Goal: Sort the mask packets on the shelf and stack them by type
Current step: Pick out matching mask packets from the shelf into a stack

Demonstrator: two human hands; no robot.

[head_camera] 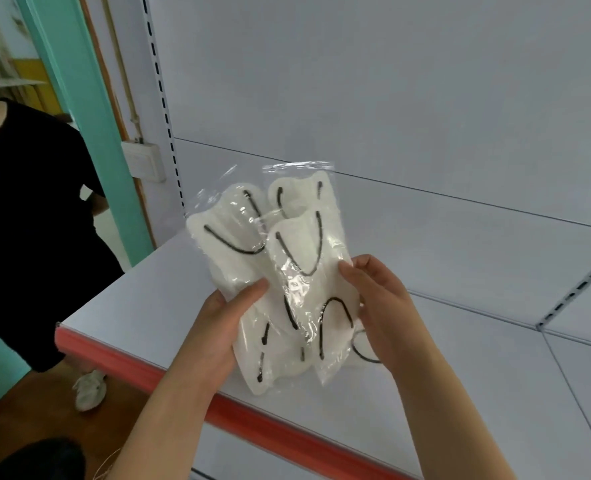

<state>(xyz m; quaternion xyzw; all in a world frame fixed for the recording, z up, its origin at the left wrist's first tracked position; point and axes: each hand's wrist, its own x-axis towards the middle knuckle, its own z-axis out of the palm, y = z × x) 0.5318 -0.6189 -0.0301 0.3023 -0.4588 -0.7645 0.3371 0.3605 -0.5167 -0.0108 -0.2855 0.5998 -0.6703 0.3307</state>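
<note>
Shelf [169, 306]: pale grey, red front strip, slotted uprights, teal door frame [89, 109] and a bystander in black [34, 220] to the left. Mask packets [273, 271], white with black loops, fanned above the shelf's front edge. Left hand [221, 327] grips them with its thumb on top; right hand [377, 303] pinches the front packet's edge.

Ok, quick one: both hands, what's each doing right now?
Left hand: holds the bunch of mask packets, thumb on top.
Right hand: pinches the front packet at its right edge.
</note>
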